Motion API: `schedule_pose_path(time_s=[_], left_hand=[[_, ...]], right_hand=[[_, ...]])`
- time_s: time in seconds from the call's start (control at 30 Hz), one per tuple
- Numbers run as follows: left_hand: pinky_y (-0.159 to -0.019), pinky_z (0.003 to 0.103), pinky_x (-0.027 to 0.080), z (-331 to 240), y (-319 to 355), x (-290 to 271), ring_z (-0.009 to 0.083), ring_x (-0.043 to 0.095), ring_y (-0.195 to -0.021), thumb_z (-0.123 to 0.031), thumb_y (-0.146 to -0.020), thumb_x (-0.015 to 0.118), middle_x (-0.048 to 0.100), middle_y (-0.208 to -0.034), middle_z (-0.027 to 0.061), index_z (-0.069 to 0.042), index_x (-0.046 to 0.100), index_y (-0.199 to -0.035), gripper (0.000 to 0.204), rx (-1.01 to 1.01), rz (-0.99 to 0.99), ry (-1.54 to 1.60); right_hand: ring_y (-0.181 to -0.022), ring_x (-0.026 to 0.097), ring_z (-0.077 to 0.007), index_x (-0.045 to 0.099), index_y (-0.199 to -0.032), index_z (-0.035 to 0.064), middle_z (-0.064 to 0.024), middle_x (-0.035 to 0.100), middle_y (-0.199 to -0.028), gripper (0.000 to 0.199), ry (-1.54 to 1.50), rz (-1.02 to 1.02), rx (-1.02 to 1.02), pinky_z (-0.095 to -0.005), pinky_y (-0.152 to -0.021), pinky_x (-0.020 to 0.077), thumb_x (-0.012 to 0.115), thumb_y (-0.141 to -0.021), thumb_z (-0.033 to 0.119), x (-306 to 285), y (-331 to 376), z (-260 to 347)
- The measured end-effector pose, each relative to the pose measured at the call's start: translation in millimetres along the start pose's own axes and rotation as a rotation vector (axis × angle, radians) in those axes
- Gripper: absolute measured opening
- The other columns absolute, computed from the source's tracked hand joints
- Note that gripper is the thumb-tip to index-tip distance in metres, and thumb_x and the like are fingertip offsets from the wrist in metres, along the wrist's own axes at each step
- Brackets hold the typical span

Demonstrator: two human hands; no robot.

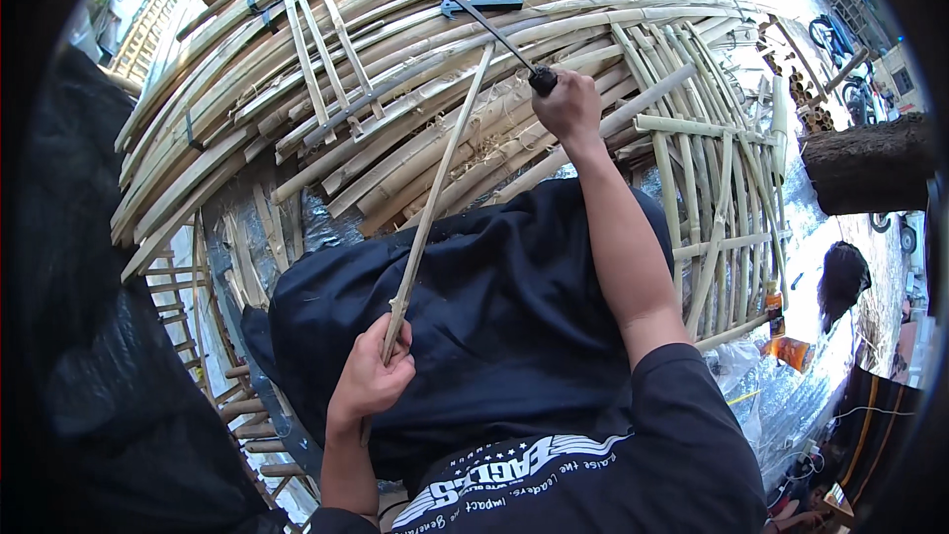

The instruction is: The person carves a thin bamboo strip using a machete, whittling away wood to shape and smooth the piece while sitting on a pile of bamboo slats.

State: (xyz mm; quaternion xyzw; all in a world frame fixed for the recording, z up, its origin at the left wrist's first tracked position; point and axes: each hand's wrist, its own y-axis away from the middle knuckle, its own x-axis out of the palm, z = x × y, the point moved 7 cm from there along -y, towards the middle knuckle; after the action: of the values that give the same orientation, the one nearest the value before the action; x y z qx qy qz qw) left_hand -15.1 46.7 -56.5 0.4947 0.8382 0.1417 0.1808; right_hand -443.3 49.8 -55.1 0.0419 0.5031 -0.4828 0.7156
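My left hand (371,376) is closed round the lower part of a long, thin bamboo strip (442,173), which slants up and away over my lap. Its far tip ends close to the knife's blade; whether they touch I cannot tell. My right hand (570,111) grips the black handle of a long-bladed knife (457,2), the narrow dark blade pointing up and to the left over the bamboo pile. A dark cloth (514,326) covers my lap beneath both arms.
Beyond my knees lies a big pile of split bamboo (415,163) with pale shavings. A blue and black tool (481,6) rests on it. At right are a bamboo lattice (707,218), a bottle (774,299) and a thick dark log (870,165). A bamboo ladder-like frame (178,307) is at left.
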Motion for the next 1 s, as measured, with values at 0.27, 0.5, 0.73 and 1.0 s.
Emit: schedule_pose_path(time_s=[0.27, 0.5, 0.73, 1.0], left_hand=[[-0.051, 0.020, 0.027, 10, 1, -4, -0.0006, 0.035, -0.056, 0.003, -0.089, 0.062, 0.039, -0.067, -0.0096, -0.006, 0.049, -0.098, 0.019, -0.016, -0.155, 0.187], [-0.051, 0.022, 0.030, -8, -20, -9, 0.0008, 0.037, -0.056, -0.004, -0.090, 0.067, 0.041, -0.064, -0.0079, -0.006, 0.051, -0.096, 0.017, 0.032, -0.311, 0.055], [-0.053, 0.028, 0.036, -25, -30, -7, 0.0056, 0.039, -0.055, -0.010, -0.088, 0.069, 0.043, -0.062, -0.0027, -0.002, 0.051, -0.095, 0.021, 0.064, -0.442, -0.203], [-0.053, 0.025, 0.032, -33, -39, 10, 0.0039, 0.034, -0.057, -0.004, -0.085, 0.066, 0.037, -0.064, -0.0050, -0.003, 0.049, -0.096, 0.020, 0.082, -0.359, 0.004]], right_hand=[[-0.083, 0.070, -0.0410, 0.077, -0.090, 0.0083, -0.0225, 0.071, -0.084, 0.024, -0.291, 0.138, 0.007, -0.0473, -0.077, 0.0572, 0.068, -0.080, 0.028, -1, 26, 33], [-0.074, 0.070, -0.0375, 0.072, -0.081, 0.0119, -0.0169, 0.068, -0.072, 0.015, -0.229, 0.451, -0.420, -0.0501, -0.066, 0.0561, 0.072, -0.071, 0.024, 28, 95, 100], [-0.067, 0.068, -0.0368, 0.072, -0.086, 0.0124, -0.0152, 0.068, -0.070, 0.021, -0.301, 0.493, -0.627, -0.0481, -0.062, 0.0548, 0.075, -0.068, 0.024, 23, 147, 143], [-0.062, 0.066, -0.0363, 0.069, -0.076, 0.0124, -0.0140, 0.066, -0.066, 0.015, -0.299, 0.399, -0.625, -0.0473, -0.058, 0.0513, 0.075, -0.078, 0.026, 11, 133, 137]])
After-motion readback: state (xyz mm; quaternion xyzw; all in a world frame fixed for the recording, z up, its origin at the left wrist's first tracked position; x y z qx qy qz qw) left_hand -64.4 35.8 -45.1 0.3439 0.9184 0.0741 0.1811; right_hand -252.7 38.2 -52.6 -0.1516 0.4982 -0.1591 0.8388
